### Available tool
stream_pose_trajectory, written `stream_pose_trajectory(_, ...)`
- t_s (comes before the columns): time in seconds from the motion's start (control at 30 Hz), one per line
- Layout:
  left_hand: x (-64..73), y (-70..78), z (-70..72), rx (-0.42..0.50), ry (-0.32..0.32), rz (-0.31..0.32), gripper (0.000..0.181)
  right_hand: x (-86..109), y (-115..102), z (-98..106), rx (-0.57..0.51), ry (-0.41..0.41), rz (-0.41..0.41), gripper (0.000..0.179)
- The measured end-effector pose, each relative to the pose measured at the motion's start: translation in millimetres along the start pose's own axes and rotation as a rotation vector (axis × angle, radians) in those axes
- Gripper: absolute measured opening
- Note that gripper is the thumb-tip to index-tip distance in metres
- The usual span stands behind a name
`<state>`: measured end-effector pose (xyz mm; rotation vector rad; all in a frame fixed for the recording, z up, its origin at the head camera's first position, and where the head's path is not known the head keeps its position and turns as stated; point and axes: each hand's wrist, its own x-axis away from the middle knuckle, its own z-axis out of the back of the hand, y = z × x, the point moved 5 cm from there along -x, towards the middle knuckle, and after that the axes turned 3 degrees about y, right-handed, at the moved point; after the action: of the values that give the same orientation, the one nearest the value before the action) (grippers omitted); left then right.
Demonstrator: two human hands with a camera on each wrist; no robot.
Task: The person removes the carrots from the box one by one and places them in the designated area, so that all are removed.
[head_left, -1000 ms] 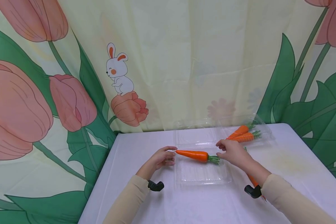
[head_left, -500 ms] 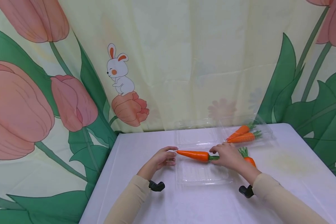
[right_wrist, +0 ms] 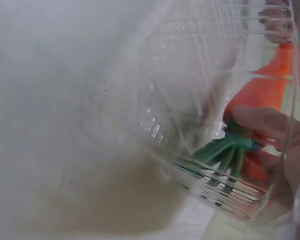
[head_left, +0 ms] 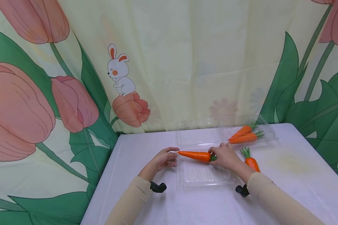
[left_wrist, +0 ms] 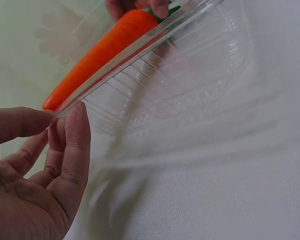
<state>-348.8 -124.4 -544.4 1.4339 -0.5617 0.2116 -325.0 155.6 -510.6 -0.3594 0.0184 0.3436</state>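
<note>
An orange toy-like carrot [head_left: 195, 156] with green tops lies across an open clear plastic container [head_left: 197, 179], its tip at the left rim. My left hand [head_left: 162, 161] pinches the container's rim between its fingertips, right at the carrot's tip; the left wrist view shows the rim running in between the fingers [left_wrist: 76, 135]. My right hand [head_left: 225, 156] grips the carrot's thick end where the tops begin. In the right wrist view, the green tops [right_wrist: 230, 150] show through the container's clear wall, with a thumb against the carrot.
Behind, the raised clear lid [head_left: 198, 137] leans back. Two more carrots [head_left: 245, 137] lie in clear plastic at the back right. Another carrot [head_left: 252, 163] lies on the white table [head_left: 304, 181], partly hidden by my right forearm. A printed curtain [head_left: 169, 62] hangs behind the table.
My right hand has moved left from beside the green tops and now grips the carrot's thick end, uncovering the carrot on the table. My left hand stays put.
</note>
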Motion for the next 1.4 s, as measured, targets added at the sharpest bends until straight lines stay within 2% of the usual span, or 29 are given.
stream_pose_trajectory(0.17,-0.3,0.0,-1.0,-0.006,-0.005,-0.013,0.042,0.9,4.9,-1.5,-0.005,-0.003,-0.017,0.037)
stream_pose_trajectory(0.3,-0.8,-0.1,-1.2,0.010,-0.007,-0.018,0.041,4.2,5.7,2.0,0.080,-0.005,0.047,0.039)
stream_pose_trajectory(0.43,-1.8,-0.6,-1.5,0.015,-0.005,-0.021,0.041,8.1,5.7,7.8,0.197,0.030,0.127,0.037)
stream_pose_trajectory(0.53,-1.8,-0.7,-2.0,0.016,-0.007,-0.018,0.041,10.2,6.7,12.5,0.173,0.048,0.136,0.037)
stream_pose_trajectory(0.77,-0.9,-0.7,-2.4,0.013,-0.009,-0.013,0.042,13.2,18.6,21.7,-0.067,0.072,0.033,0.047)
stream_pose_trajectory(0.9,-0.7,-0.6,-2.7,0.012,-0.009,-0.012,0.040,16.4,26.5,27.2,-0.234,0.102,0.019,0.052)
stream_pose_trajectory(1.0,-1.2,-1.0,-3.3,0.010,-0.008,-0.008,0.039,20.4,29.8,30.7,-0.365,0.133,0.013,0.051)
stream_pose_trajectory(1.27,-1.2,0.6,-6.6,-0.003,-0.024,-0.020,0.038,31.0,43.4,38.6,-0.724,0.233,-0.084,0.052)
stream_pose_trajectory(1.4,-0.8,1.4,-7.9,-0.001,-0.029,-0.028,0.039,35.6,48.7,42.8,-0.842,0.273,-0.113,0.049)
